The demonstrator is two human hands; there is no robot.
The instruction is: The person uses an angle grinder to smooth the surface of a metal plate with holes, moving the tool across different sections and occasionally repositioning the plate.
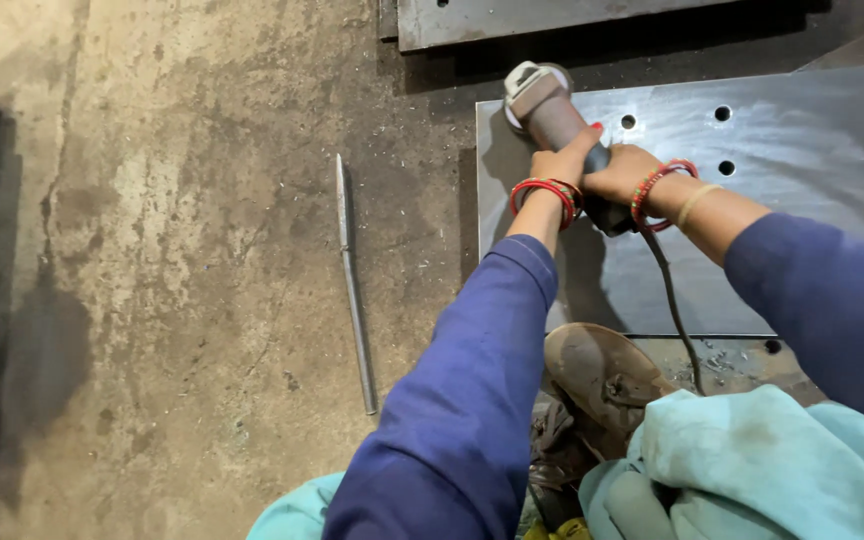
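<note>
Both hands are closed around one tool, an angle grinder [552, 120] with a grey body and a dark rear grip. Left hand [560, 160] is wrapped tight on the grey body just behind the head, fingers curled fully round it, a painted nail showing on top; red bangles sit at that wrist. Right hand [624, 172] is clamped on the dark rear grip, touching the left hand, with red bangles and one pale band at its wrist. Neither hand shows any gap between fingers and tool. Grinder head rests at the upper left corner of a large grey steel plate [802, 160] lying flat on the floor; whether the disc actually contacts the metal cannot be made out. Its power cord [674, 300] runs from the rear grip down across the plate and off its near edge. Three round holes [723, 113] are drilled through the plate near its far edge, to the right of the hands. A worn brown shoe [602, 375] sits at the plate's near edge. Both arms are in dark blue sleeves. A thin metal rod [354, 290] lies on the concrete floor [172, 250] well to the left of the plate. A second steel plate [552, 18] lies beyond the far edge.
</note>
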